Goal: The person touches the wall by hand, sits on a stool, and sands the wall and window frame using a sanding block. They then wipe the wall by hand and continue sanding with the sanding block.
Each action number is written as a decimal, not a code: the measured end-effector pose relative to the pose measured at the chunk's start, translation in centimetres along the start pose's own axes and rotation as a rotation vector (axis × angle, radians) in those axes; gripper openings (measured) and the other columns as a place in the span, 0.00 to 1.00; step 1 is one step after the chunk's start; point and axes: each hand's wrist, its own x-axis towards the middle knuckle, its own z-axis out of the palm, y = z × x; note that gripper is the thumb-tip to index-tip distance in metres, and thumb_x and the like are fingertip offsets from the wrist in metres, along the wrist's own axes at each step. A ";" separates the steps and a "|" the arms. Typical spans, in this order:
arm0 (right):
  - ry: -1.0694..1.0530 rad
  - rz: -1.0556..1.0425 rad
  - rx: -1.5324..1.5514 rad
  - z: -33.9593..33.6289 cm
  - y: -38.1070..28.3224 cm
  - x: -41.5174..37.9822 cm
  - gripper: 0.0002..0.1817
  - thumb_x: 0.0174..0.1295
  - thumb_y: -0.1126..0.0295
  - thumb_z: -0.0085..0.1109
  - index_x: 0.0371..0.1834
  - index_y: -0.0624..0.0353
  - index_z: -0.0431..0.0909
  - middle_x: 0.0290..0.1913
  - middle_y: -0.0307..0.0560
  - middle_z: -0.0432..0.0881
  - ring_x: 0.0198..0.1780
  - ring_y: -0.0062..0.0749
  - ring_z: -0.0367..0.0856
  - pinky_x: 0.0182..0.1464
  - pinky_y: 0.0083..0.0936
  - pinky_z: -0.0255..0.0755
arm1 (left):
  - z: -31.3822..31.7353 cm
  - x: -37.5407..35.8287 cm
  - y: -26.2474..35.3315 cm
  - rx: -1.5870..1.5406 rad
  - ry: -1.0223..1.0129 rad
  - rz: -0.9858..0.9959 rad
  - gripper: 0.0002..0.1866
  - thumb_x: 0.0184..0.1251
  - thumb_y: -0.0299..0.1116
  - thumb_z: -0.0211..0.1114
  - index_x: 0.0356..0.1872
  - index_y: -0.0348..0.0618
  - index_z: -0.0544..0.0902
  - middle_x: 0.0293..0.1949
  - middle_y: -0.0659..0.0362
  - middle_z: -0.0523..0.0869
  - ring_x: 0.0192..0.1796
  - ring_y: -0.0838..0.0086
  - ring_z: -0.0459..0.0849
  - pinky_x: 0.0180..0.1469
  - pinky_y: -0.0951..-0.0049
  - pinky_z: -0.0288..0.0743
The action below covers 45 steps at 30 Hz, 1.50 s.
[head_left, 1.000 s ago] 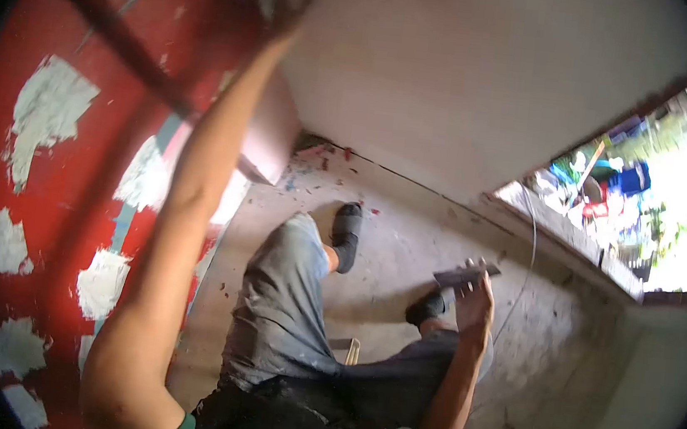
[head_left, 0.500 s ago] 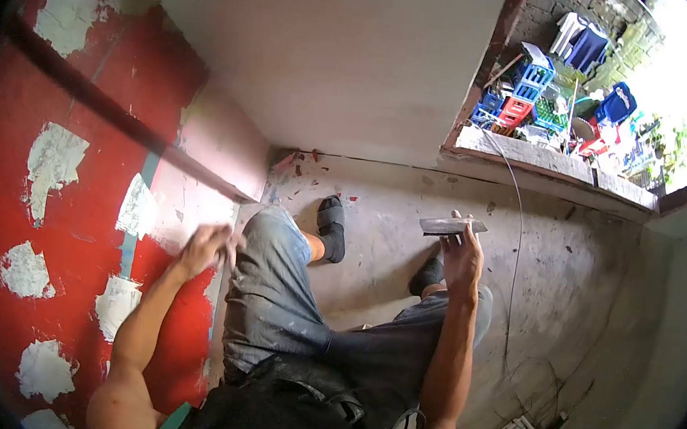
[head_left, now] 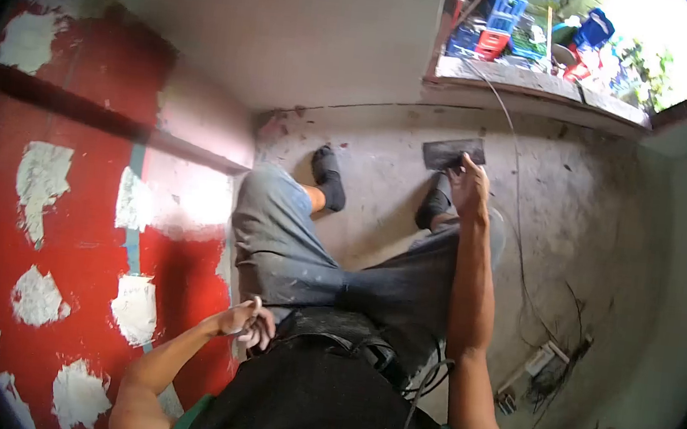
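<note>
My right hand [head_left: 470, 193] is closed on a flat dark rectangular plate [head_left: 453, 154], gripping its near edge above my right foot. The plate's broad face shows. My left hand [head_left: 250, 322] is beside my waist, near the left thigh of my worn jeans [head_left: 283, 233]. Its fingers are loosely bent and apart, with nothing visible in them. A red wall [head_left: 86, 271] with rough white patches [head_left: 135, 308] rises to my left.
A window sill [head_left: 541, 86] is at the upper right, with stacked crates [head_left: 502, 22] beyond it. A cable [head_left: 518, 178] runs from the sill down the floor [head_left: 379, 193] to a power strip [head_left: 542, 358]. More items lie at the lower right.
My left hand has dropped back from beside my knee to my waist. The plate in my right hand has turned from nearly edge-on to show its broad face. The view has shifted.
</note>
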 end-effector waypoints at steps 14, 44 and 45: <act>0.091 0.089 -0.140 1.9 1.7 0.4 0.19 0.61 0.76 0.63 0.55 0.56 0.73 0.47 0.43 0.76 0.47 0.36 0.75 0.49 0.34 0.70 | 0.7 -0.7 -1.0 0.080 0.118 0.153 0.51 0.67 0.77 0.33 0.35 0.32 0.84 0.23 0.47 0.87 0.21 0.64 0.87 0.21 0.75 0.79; -0.593 -0.556 -1.699 7.4 7.4 -0.2 0.26 0.56 0.81 0.51 0.61 0.59 0.71 0.30 0.62 0.83 0.34 0.58 0.84 0.35 0.48 0.77 | 1.7 -0.3 2.1 0.083 0.322 -0.057 0.51 0.71 0.74 0.32 0.29 0.28 0.84 0.22 0.44 0.86 0.20 0.61 0.86 0.19 0.74 0.78; -0.610 -0.526 -1.733 7.3 7.7 -0.1 0.26 0.56 0.81 0.52 0.61 0.59 0.71 0.30 0.62 0.83 0.34 0.57 0.84 0.35 0.47 0.77 | 1.7 -0.3 2.1 0.080 0.320 -0.056 0.51 0.71 0.74 0.32 0.29 0.28 0.84 0.22 0.44 0.86 0.20 0.61 0.86 0.19 0.74 0.78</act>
